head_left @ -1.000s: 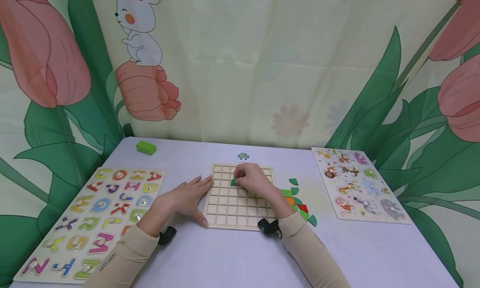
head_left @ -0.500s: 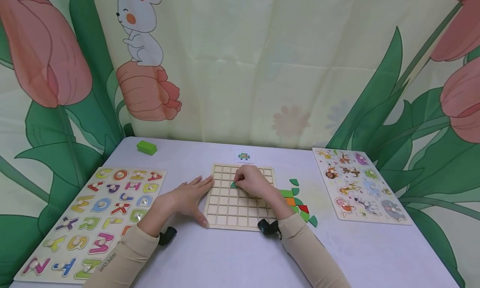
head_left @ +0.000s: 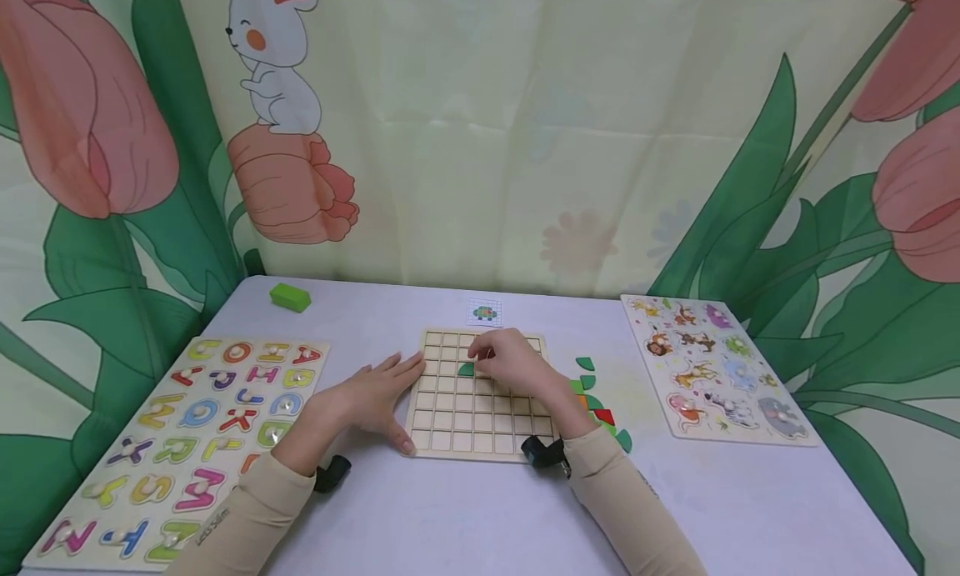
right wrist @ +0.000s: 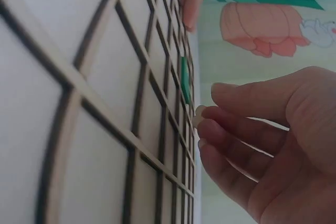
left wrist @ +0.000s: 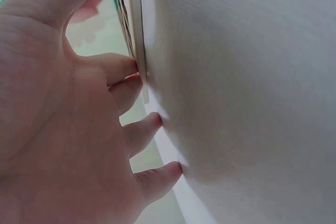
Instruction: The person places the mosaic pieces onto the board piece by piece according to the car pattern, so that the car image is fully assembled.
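Note:
A pale wooden grid board point(head_left: 453, 422) lies at the middle of the table. One green quarter-round piece point(head_left: 467, 369) sits in a cell in its upper left part; the right wrist view shows the same green piece point(right wrist: 185, 80) lying between the grid strips. My right hand point(head_left: 512, 363) hovers just right of it, thumb and fingers loosely bent and apart, with nothing held. With fingers spread, my left hand point(head_left: 378, 397) rests along the board's left edge. Its fingertips touch the edge and the table in the left wrist view, where the palm of the left hand point(left wrist: 68, 114) shows.
Right of the board lie several green, orange and red pieces point(head_left: 604, 416), partly behind the right forearm. A small pattern card point(head_left: 484, 313) is behind the board. A letter puzzle point(head_left: 172, 451) stands left, an animal puzzle point(head_left: 720, 372) right, a green block point(head_left: 290, 298) back left.
My right hand has let go of the green piece, which now lies in a grid cell, and has drawn slightly to the right. The left hand stays at the board's edge.

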The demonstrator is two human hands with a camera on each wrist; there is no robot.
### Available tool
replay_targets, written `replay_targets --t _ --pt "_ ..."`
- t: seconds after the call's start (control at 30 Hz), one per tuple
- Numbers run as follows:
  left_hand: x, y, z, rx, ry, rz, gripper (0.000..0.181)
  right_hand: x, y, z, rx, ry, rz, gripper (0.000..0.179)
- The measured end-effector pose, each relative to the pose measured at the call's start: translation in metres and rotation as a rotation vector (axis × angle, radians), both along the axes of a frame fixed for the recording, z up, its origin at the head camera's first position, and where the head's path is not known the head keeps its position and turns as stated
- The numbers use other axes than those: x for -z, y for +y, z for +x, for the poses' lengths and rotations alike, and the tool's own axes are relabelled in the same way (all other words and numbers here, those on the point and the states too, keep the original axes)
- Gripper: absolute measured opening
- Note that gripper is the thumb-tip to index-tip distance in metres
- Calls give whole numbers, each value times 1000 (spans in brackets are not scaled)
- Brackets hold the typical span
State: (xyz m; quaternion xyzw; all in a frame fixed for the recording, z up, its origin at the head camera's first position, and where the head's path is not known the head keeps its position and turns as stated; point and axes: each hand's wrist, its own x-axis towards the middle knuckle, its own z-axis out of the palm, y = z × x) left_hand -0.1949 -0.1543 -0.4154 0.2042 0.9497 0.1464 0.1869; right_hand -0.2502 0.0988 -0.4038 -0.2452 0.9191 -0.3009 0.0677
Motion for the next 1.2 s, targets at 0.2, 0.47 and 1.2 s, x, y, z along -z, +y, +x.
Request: replay_targets --t 0.2,0.47,1.2 --pt "1 -1 0 4 7 -11 129 -5 13 0 25 -28 -28 20" --pt "-5 -3 2 25 13 12 129 -9 26 -3 53 -38 -32 22" --pt "-2 -1 2 33 16 -1 128 -12 81 -1 68 -99 37 20"
